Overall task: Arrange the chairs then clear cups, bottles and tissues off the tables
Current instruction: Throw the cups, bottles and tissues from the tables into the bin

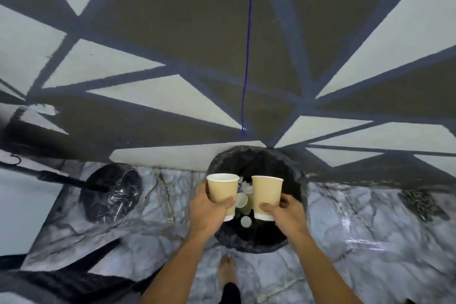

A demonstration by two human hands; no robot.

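I hold two tan paper cups upright over a round bin lined with a black bag (291,168). My left hand (209,210) grips the left cup (222,189) around its lower half. My right hand (287,212) grips the right cup (266,192) near its base. Both cups look empty from above. Inside the bin, between the two held cups, lie several discarded paper cups (243,201) and a white lid (246,221).
The bin stands on marbled grey floor (357,224) against a wall painted with grey, brown and blue triangles (172,32). A black round table base with its pole (111,192) stands to the left. My bare foot (227,271) is just before the bin.
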